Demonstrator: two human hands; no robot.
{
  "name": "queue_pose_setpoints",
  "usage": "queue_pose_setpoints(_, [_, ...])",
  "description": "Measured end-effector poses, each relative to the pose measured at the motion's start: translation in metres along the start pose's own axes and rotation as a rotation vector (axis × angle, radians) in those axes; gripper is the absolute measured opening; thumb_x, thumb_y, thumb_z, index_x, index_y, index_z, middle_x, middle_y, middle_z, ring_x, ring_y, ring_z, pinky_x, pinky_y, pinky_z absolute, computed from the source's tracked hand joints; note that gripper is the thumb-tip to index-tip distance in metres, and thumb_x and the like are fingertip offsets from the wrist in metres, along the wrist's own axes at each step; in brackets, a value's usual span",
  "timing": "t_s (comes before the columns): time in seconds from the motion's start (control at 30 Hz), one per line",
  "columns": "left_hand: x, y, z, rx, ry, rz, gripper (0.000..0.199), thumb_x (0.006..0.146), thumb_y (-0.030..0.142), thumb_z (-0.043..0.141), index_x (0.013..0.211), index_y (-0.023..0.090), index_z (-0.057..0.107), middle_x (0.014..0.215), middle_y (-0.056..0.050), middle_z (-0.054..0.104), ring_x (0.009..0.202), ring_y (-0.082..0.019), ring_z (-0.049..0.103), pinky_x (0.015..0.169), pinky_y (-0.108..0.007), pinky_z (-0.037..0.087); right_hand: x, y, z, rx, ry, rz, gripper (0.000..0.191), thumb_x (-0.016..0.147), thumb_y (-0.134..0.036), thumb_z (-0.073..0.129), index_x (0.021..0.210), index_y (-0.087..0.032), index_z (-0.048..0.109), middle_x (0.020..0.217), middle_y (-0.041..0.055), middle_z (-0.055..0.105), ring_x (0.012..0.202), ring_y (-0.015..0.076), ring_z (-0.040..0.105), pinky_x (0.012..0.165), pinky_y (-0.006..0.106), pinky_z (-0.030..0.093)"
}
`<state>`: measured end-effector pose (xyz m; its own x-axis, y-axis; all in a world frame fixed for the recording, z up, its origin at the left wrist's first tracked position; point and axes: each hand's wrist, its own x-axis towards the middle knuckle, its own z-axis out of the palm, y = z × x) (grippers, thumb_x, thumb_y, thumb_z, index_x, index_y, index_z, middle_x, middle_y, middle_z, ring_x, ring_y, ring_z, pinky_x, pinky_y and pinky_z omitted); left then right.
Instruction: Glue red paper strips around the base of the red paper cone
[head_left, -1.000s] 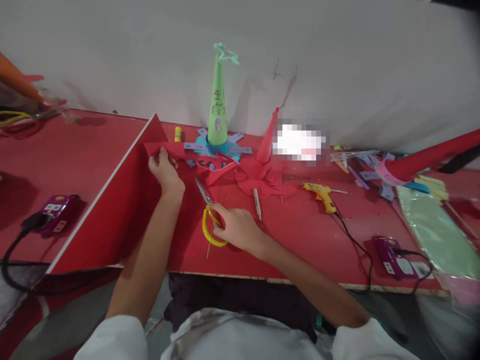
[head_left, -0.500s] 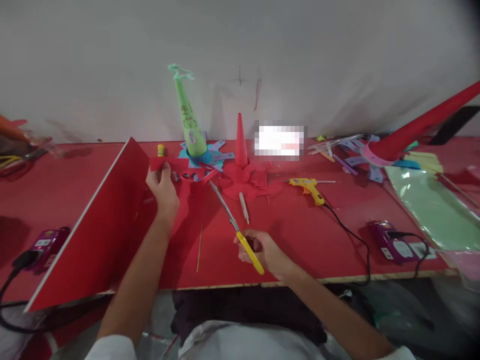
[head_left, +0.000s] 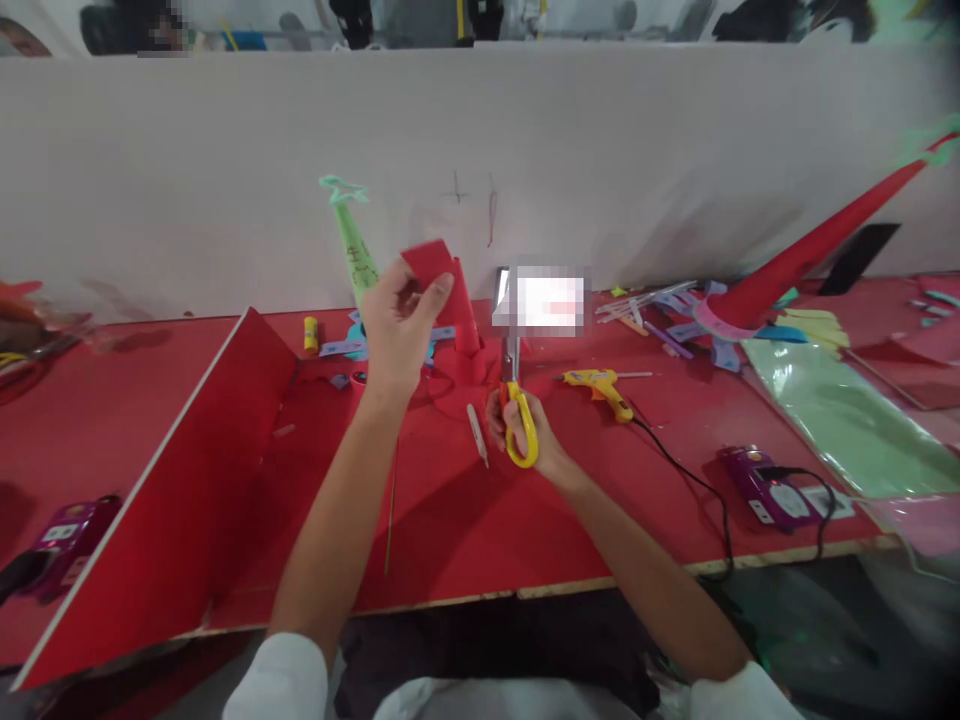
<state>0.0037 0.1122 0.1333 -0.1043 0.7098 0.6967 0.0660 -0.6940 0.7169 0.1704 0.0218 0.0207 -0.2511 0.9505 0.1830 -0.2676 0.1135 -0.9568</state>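
Raised above the table, my left hand [head_left: 397,325] pinches a small red paper piece [head_left: 430,266] between thumb and fingers. My right hand [head_left: 534,425] is closed around the yellow handles of a pair of scissors [head_left: 511,385], whose blades point up and away from me. Behind my left hand stands a narrow red paper cone [head_left: 466,320], partly covered by the paper piece. A green cone with writing [head_left: 352,240] is partly hidden by the same hand. On the tabletop near my right hand lies a white pen [head_left: 478,436].
A red upright divider [head_left: 172,490] stands at the left. Right of the scissors lies a yellow glue gun [head_left: 600,385] with its cord trailing to a purple power box [head_left: 776,490]. A glue stick [head_left: 310,335], a thin stick [head_left: 391,510] and a large red cone [head_left: 825,245] are also around.
My left hand has risen and moved right with the red paper. My right hand has lifted the scissors forward, their blades now pointing upward. The view has tilted up.
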Motion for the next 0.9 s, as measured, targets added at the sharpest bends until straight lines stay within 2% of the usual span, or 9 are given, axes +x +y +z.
queue_pose_setpoints(0.07, [-0.006, 0.0, 0.005, 0.021, -0.045, -0.012, 0.037, 0.09, 0.061, 0.075, 0.097, 0.025, 0.072, 0.087, -0.002, 0.065, 0.08, -0.017, 0.064, 0.074, -0.031, 0.052, -0.007, 0.008, -0.002, -0.052, 0.007, -0.016, 0.07, 0.079, -0.094, 0.059, 0.09, -0.025, 0.056, 0.069, -0.0048, 0.051, 0.05, 0.0096, 0.045, 0.048, 0.026, 0.046])
queue_pose_setpoints(0.17, [-0.014, 0.001, 0.007, 0.086, -0.031, 0.009, 0.041, 0.095, 0.065, 0.067, 0.099, 0.024, 0.07, 0.087, -0.002, 0.063, 0.082, -0.017, 0.063, 0.075, -0.032, 0.053, -0.014, 0.018, -0.002, -0.103, 0.044, -0.026, 0.069, 0.082, -0.091, 0.058, 0.099, -0.024, 0.059, 0.084, -0.0003, 0.059, 0.057, 0.0103, 0.05, 0.053, 0.027, 0.048])
queue_pose_setpoints(0.23, [-0.018, 0.005, 0.008, 0.154, -0.022, 0.011, 0.043, 0.097, 0.067, 0.063, 0.097, 0.024, 0.068, 0.084, -0.002, 0.061, 0.078, -0.017, 0.06, 0.074, -0.032, 0.051, -0.015, 0.02, 0.0, -0.119, 0.088, -0.023, 0.07, 0.081, -0.092, 0.058, 0.098, -0.024, 0.058, 0.08, -0.0012, 0.058, 0.055, 0.0104, 0.049, 0.05, 0.027, 0.045])
queue_pose_setpoints(0.3, [-0.023, 0.008, 0.01, 0.208, -0.045, 0.008, 0.047, 0.098, 0.069, 0.059, 0.095, 0.023, 0.065, 0.08, -0.001, 0.058, 0.074, -0.016, 0.056, 0.072, -0.032, 0.049, -0.014, 0.018, 0.0, -0.154, 0.123, -0.033, 0.071, 0.08, -0.094, 0.057, 0.092, -0.023, 0.057, 0.067, -0.0042, 0.054, 0.05, 0.0104, 0.046, 0.049, 0.027, 0.042])
queue_pose_setpoints(0.4, [-0.027, 0.011, 0.012, 0.253, -0.05, 0.003, 0.051, 0.098, 0.073, 0.054, 0.089, 0.023, 0.06, 0.075, 0.0, 0.052, 0.068, -0.015, 0.049, 0.067, -0.031, 0.043, -0.016, 0.013, 0.0, -0.224, 0.121, -0.047, 0.069, 0.082, -0.092, 0.057, 0.085, -0.023, 0.056, 0.057, -0.0062, 0.049, 0.049, 0.0108, 0.046, 0.05, 0.027, 0.041])
queue_pose_setpoints(0.6, [-0.031, 0.017, 0.014, 0.387, 0.015, 0.023, 0.056, 0.104, 0.072, 0.04, 0.077, 0.023, 0.039, 0.07, 0.003, 0.038, 0.062, -0.014, 0.036, 0.062, -0.031, 0.032, -0.023, 0.005, 0.005, -0.264, 0.075, -0.008, 0.067, 0.085, -0.09, 0.056, 0.08, -0.023, 0.054, 0.059, -0.0043, 0.054, 0.049, 0.0108, 0.047, 0.05, 0.026, 0.039])
queue_pose_setpoints(0.77, [-0.036, 0.023, 0.015, 0.44, 0.047, 0.034, 0.056, 0.107, 0.07, 0.035, 0.076, 0.023, 0.035, 0.067, 0.004, 0.033, 0.059, -0.012, 0.033, 0.061, -0.032, 0.028, -0.025, -0.001, 0.01, -0.309, 0.067, -0.016, 0.068, 0.084, -0.089, 0.059, 0.079, -0.022, 0.055, 0.062, -0.0034, 0.055, 0.054, 0.0103, 0.047, 0.052, 0.026, 0.037])
queue_pose_setpoints(0.9, [-0.036, 0.02, 0.014, 0.455, 0.13, 0.037, 0.056, 0.106, 0.071, 0.036, 0.076, 0.023, 0.037, 0.066, 0.005, 0.031, 0.057, -0.012, 0.031, 0.061, -0.032, 0.026, -0.026, 0.008, 0.012, -0.25, 0.065, 0.024, 0.066, 0.086, -0.089, 0.056, 0.079, -0.023, 0.053, 0.061, -0.0029, 0.057, 0.053, 0.0109, 0.048, 0.051, 0.026, 0.038])
